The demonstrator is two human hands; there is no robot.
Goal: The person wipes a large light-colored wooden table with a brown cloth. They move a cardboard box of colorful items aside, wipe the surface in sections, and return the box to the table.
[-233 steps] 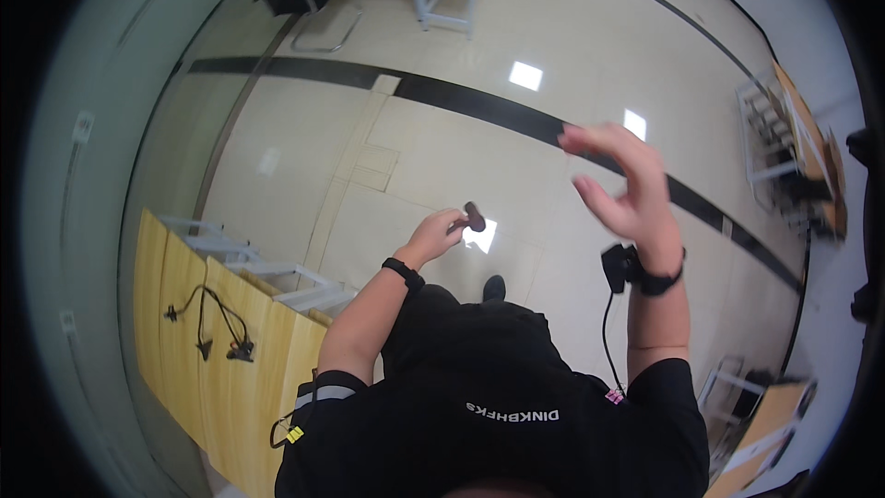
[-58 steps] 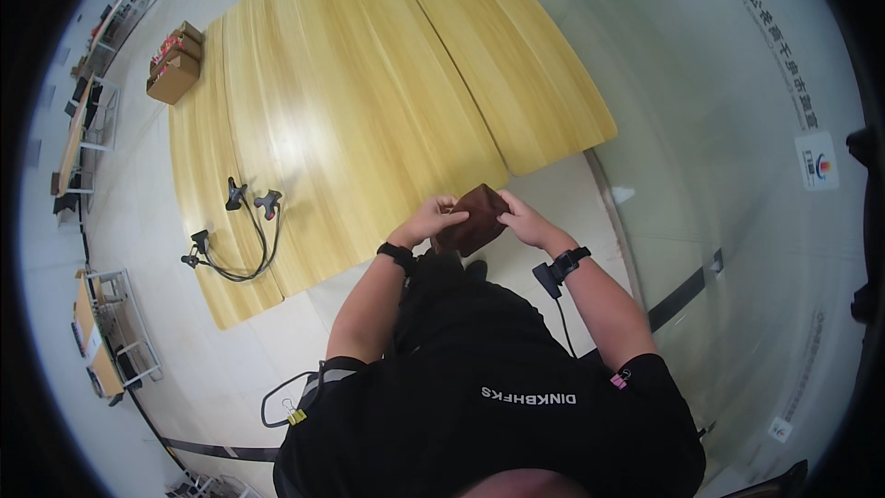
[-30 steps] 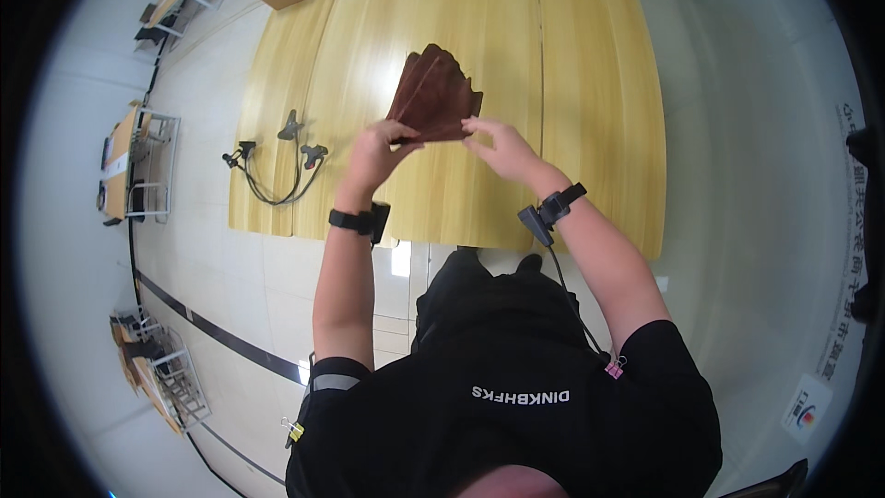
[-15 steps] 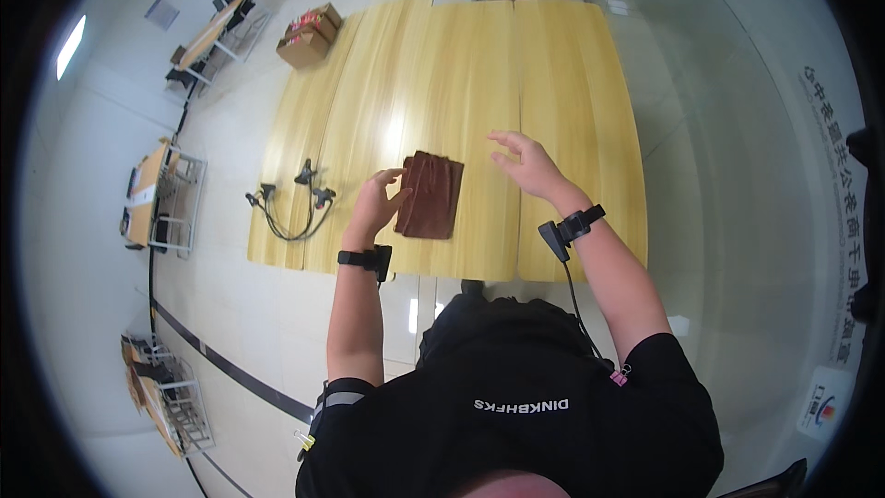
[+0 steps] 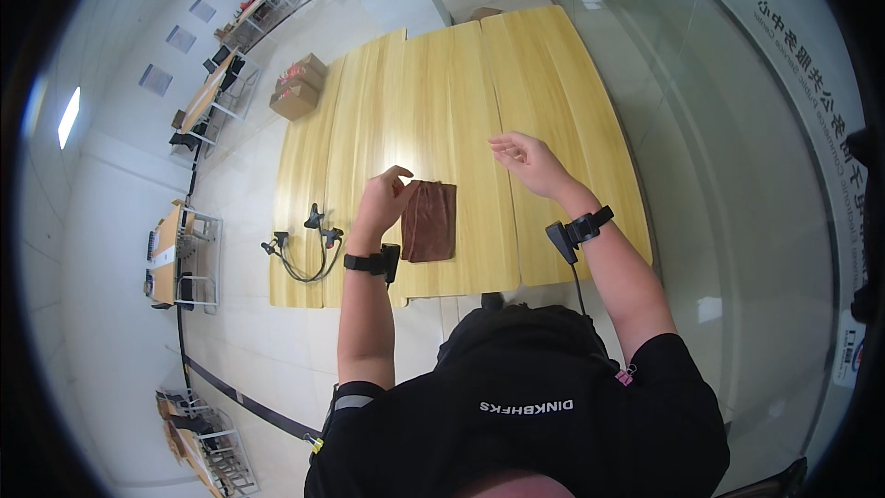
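One broad yellow wood-grain bench [image 5: 452,111] has brown cardboard boxes [image 5: 294,101] at its ten o'clock edge. A flat, rectangular brown cloth [image 5: 431,224] lies toward six. At the cloth's ten o'clock corner, the left hand [image 5: 379,204] has thumb and forefinger parted; contact is unclear. The right hand [image 5: 535,166] hangs toward two, fingers loosely bent, holding nothing. Thin black cables with clips [image 5: 333,238] lie toward the bench's eight o'clock.

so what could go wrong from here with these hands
The left hand sits at the far left corner of the folded, rectangular brown cloth, so a nudge might skew it. The thin black cable below the right hand could perhaps snag on the near edge of the pale yellow wood-grain table.
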